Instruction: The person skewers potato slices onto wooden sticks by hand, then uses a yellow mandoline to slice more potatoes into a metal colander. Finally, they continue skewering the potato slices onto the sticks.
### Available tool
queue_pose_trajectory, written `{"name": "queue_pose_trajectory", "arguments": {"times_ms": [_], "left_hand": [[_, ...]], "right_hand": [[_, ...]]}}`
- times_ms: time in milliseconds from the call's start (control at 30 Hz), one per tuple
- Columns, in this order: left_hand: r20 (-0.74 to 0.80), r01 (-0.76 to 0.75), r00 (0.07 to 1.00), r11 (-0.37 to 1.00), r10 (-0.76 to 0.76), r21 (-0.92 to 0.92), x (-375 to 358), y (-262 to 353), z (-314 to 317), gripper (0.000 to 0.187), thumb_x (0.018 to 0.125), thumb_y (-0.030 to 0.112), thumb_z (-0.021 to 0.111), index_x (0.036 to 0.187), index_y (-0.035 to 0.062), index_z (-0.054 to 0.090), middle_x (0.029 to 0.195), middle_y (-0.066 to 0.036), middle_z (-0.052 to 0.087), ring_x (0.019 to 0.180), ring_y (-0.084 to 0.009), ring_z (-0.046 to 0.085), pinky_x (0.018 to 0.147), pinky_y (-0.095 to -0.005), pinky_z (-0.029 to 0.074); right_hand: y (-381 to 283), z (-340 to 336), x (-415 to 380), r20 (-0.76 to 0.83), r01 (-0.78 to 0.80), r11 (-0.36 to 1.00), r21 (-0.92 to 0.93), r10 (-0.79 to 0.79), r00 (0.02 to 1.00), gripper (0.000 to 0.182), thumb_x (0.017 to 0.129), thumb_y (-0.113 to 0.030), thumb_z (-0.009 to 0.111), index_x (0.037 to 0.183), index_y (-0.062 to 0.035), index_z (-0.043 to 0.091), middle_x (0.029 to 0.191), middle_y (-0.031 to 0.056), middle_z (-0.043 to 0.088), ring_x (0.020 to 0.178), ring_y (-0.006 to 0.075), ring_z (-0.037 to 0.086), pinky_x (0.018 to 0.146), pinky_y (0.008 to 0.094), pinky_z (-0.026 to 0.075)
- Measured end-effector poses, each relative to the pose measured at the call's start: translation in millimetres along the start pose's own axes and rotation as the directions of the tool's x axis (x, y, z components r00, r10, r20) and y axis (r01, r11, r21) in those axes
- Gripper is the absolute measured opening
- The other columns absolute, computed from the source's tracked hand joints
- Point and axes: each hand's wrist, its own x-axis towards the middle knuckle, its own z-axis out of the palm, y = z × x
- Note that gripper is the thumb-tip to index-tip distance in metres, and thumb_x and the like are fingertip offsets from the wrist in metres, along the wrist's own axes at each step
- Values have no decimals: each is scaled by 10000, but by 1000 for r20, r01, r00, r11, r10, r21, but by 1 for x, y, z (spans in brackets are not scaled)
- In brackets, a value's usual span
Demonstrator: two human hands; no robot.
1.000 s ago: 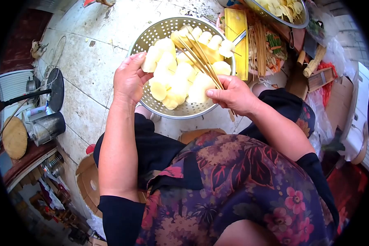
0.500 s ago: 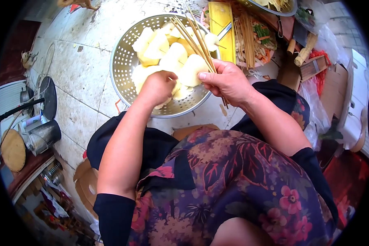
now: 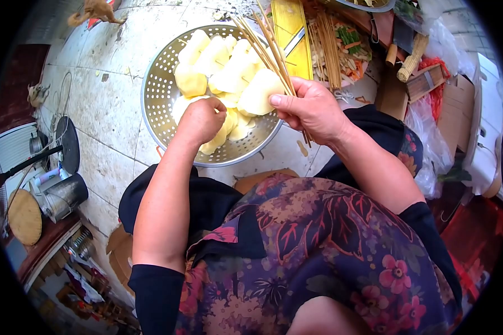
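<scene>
My right hand (image 3: pixel 309 111) grips a bundle of thin wooden skewers (image 3: pixel 275 56), its thumb pressing on the edge of a pale yellow slice (image 3: pixel 261 94) that looks like potato. My left hand (image 3: pixel 200 121) is over the near left side of a metal colander (image 3: pixel 152 100), fingers curled into a pinch. Whatever lies between those fingertips is hidden. Several more pale slices (image 3: pixel 191 81) are heaped in the colander, some with skewers stuck through them. Loose slices (image 3: pixel 240 128) lie under and beside my left hand.
Beyond the colander are a yellow board (image 3: pixel 292 53) with a knife on it, more skewers (image 3: pixel 327 50) and a heap of chopped vegetables (image 3: pixel 350 56). A cleaver (image 3: pixel 403 39) lies at right. A metal pot (image 3: pixel 67 198) stands at left. A small animal (image 3: pixel 95 12) is at the top left.
My left hand has drawn slightly left, away from the slice in my right hand. My right hand keeps its grip on skewers and slice. The whole view has shifted a little.
</scene>
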Motion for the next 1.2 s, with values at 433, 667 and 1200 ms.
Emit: {"name": "queue_pose_trajectory", "arguments": {"times_ms": [433, 667, 1200], "left_hand": [[-348, 34, 935, 993, -71, -112, 14, -28, -26, 172, 827, 157, 646, 950, 58, 714, 905, -134, 711, 828, -264, 682, 778, -358, 531], [-141, -140, 975, 970, 170, 201, 19, -7, 4, 244, 788, 202, 695, 1016, 115, 699, 1035, -133, 649, 1009, -294, 606, 867, -402, 494], [-337, -247, 882, 932, 330, 266, 42, -9, 39, 265, 830, 94, 570, 1070, 110, 683, 924, -122, 682, 852, -337, 656, 726, -426, 510]], "right_hand": [[-4, 1, 1, -9, 27, 999, 43, -26, 1000, 178, 896, -201, 683, 949, -40, 628, 689, -29, 545, 521, 27, 439, 449, 169, 343], [-6, 3, 1, -4, 26, 999, 42, -26, 1000, 188, 897, -201, 680, 971, -37, 628, 690, -30, 545, 525, 25, 441, 451, 170, 348], [-11, 7, 0, 43, 12, 998, 55, -15, 999, 177, 896, -170, 665, 990, -24, 630, 699, -16, 555, 516, 40, 439, 467, 186, 367]]}}
